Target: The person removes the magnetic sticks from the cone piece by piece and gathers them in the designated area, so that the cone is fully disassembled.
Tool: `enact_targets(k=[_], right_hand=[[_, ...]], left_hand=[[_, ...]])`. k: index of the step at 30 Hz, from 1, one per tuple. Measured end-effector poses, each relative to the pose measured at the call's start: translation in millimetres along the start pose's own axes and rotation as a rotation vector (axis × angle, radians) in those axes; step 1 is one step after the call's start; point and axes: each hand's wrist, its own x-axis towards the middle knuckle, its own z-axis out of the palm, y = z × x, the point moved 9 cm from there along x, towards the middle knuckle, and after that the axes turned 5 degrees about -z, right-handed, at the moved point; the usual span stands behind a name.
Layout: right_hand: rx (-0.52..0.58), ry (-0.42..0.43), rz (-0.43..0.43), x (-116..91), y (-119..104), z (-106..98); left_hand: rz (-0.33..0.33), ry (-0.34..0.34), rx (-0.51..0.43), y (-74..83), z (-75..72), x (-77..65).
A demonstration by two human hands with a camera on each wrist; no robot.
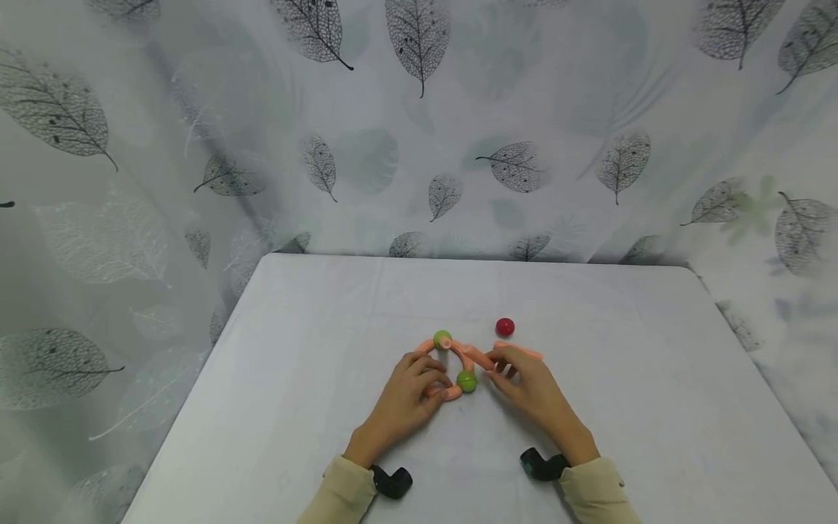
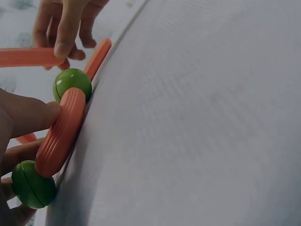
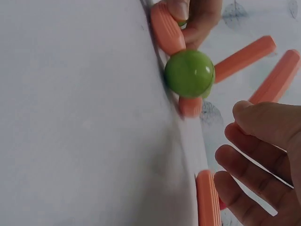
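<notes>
My left hand (image 1: 411,393) rests at the left side of a joined shape of orange ridged rods and green balls. In the left wrist view its thumb presses a curved orange rod (image 2: 66,127), with a green ball (image 2: 33,184) among its lower fingers. Another green ball (image 1: 467,381) joins rods at the near right corner, and a further green ball (image 1: 442,338) sits at the far end. My right hand (image 1: 533,386) pinches a straight orange rod (image 3: 276,77) between thumb and index finger, its other fingers spread. This rod points toward the shape, overlapping it in the head view.
A red ball (image 1: 505,327) lies on the white table (image 1: 327,327) beyond my right hand. A loose orange rod (image 1: 527,351) lies just behind that hand's fingers. Black wrist cameras (image 1: 393,483) hang inside both sleeves. A leaf-patterned cloth (image 1: 419,145) stands behind the table.
</notes>
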Motion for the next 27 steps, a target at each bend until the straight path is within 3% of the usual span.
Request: enact_targets(k=[6,13,22,27], right_hand=[[-0.007,0.004,0.052,-15,13,-13],[-0.155,-0.116,0.281,-39,36,-18],[-0.25,-0.093,0.246,-49,42,-30],[-0.259,-0.09,0.263,-52,48,-34]], left_hand=[[-0.03,-0.066,-0.007,-1.9,-0.8,2.1],[-0.041,-0.161,-0.032,-5.2,-1.8,-1.7],[-0.005,-0.237,-0.067,-11.0,-3.6,-2.2],[0.042,-0.214,-0.078,-11.4,-8.9,-0.4]])
